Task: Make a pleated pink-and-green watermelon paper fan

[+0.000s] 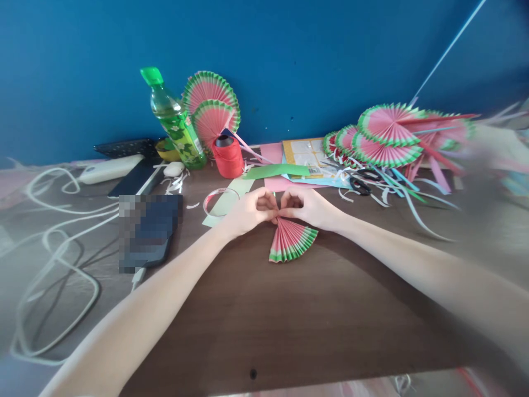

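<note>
A pleated paper fan [291,242], pink with a white band and green edge, spreads toward me above the brown table [264,314]. My left hand [256,210] pinches its gathered narrow end from the left. From the right, my right hand [305,208] grips the same end, thumb and fingertips pressed together. The two sets of fingertips meet, so the gathered point is mostly hidden. Just behind my hands lie a green paper strip [276,171] and a roll of tape [221,202] on pale green paper.
A red spool [228,157] and a green-capped bottle [177,121] stand at the back, before finished round fans [211,91]. More fans [388,149], scissors [360,186] and paper scraps lie right. A phone [151,231] and white cables [93,281] occupy the left.
</note>
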`<state>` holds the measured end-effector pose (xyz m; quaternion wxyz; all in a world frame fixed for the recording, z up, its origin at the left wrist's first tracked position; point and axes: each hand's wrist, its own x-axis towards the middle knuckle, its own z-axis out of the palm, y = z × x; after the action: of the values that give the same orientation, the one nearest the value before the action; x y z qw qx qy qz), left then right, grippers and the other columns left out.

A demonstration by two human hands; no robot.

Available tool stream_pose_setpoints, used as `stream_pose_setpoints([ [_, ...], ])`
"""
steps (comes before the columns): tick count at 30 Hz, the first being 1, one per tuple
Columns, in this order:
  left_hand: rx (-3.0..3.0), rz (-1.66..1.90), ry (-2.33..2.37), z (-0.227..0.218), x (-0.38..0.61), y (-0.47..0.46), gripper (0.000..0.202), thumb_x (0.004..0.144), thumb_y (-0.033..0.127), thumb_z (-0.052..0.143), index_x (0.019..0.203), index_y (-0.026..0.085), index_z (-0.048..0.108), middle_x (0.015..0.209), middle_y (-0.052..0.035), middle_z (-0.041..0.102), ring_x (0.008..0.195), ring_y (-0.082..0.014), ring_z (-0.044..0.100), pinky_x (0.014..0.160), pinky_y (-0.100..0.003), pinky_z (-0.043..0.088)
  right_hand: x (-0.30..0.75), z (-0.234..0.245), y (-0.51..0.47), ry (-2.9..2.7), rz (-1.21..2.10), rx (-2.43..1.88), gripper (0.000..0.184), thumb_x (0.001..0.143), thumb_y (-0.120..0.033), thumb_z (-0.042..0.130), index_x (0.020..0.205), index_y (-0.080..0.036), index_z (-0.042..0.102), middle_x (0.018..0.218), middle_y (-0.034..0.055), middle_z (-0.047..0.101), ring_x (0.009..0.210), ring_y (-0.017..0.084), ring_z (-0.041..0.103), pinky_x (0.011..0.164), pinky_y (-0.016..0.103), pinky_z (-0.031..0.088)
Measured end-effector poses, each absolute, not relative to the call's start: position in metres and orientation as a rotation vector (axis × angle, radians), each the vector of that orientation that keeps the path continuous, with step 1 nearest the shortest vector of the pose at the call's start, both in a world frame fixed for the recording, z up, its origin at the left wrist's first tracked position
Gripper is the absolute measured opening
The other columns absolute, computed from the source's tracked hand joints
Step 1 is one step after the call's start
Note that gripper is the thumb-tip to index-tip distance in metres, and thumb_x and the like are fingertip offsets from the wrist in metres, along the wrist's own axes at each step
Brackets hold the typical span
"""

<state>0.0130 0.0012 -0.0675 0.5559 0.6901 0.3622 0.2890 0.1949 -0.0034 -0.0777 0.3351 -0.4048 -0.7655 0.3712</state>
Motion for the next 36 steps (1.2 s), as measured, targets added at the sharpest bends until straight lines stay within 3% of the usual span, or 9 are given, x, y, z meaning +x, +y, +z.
stream_pose_setpoints([
  [5, 1.654, 0.673, 0.905, -0.0649, 0.0131, 0.0003, 0.017, 0.071, 0.021, 0.064, 0.077, 0.016, 0.048, 0.065, 0.001, 0.061, 0.064, -0.0122, 0.063, 0.061, -0.025, 0.046, 0.1948, -0.0843, -0.0047, -1.986, 0.917, -1.011, 0.022, 0.074, -0.035, 0.064, 0.071, -0.016, 0.053, 0.063, -0.0024, 0.056, 0.053, 0.009, 0.046, 0.051, 0.024, 0.036],
  [10, 1.658, 0.628, 0.945, -0.062, 0.0129, 0.0003, 0.009, 0.076, 0.019, 0.058, 0.081, 0.016, 0.051, 0.056, 0.0011, 0.061, 0.057, -0.0101, 0.058, 0.056, -0.022, 0.041, 0.1941, -0.0838, -0.0079, -2.005, 0.761, -1.014, 0.014, 0.074, -0.027, 0.065, 0.074, -0.016, 0.056, 0.065, -0.0018, 0.058, 0.053, 0.009, 0.048, 0.051, 0.023, 0.038],
  [14, 1.571, 0.64, 0.92, -0.0609, 0.0122, 0.0017, 0.009, 0.075, 0.012, 0.054, 0.082, 0.015, 0.05, 0.057, 0.0019, 0.061, 0.054, -0.0087, 0.057, 0.053, -0.021, 0.038, 0.1944, -0.0852, -0.0098, -2.066, 0.551, -0.964, 0.008, 0.077, -0.022, 0.062, 0.082, -0.017, 0.058, 0.076, 0.0013, 0.062, 0.063, 0.012, 0.054, 0.058, 0.025, 0.042],
  [19, 1.553, 0.641, 0.945, -0.0612, 0.0115, 0.0034, 0.01, 0.076, 0.016, 0.054, 0.083, 0.016, 0.047, 0.055, 0.0023, 0.06, 0.052, -0.0083, 0.055, 0.05, -0.021, 0.034, 0.1946, -0.0879, -0.0111, -2.165, 0.305, -0.848, 0.005, 0.082, -0.015, 0.054, 0.079, -0.017, 0.057, 0.079, 0.003, 0.062, 0.073, 0.014, 0.057, 0.067, 0.027, 0.044],
  [30, 1.605, 0.662, 0.903, -0.0605, 0.0127, 0.0039, 0.021, 0.069, 0.009, 0.057, 0.08, 0.017, 0.042, 0.073, 0.0043, 0.058, 0.045, -0.0028, 0.052, 0.05, -0.02, 0.037, 0.1929, -0.0888, -0.0115, -2.192, 0.259, -0.834, 0.008, 0.082, -0.013, 0.051, 0.078, -0.019, 0.051, 0.077, 0.0018, 0.058, 0.068, 0.013, 0.054, 0.062, 0.024, 0.042],
  [36, 1.573, 0.65, 0.98, -0.0597, 0.0156, 0.0034, 0.021, 0.068, 0.007, 0.055, 0.08, 0.017, 0.042, 0.073, 0.0036, 0.057, 0.041, -0.001, 0.046, 0.041, -0.017, 0.034, 0.1938, -0.0881, -0.0096, -2.242, 0.172, -0.815, 0.01, 0.083, -0.012, 0.049, 0.076, -0.019, 0.049, 0.075, 0.0014, 0.056, 0.066, 0.012, 0.051, 0.059, 0.023, 0.04],
])
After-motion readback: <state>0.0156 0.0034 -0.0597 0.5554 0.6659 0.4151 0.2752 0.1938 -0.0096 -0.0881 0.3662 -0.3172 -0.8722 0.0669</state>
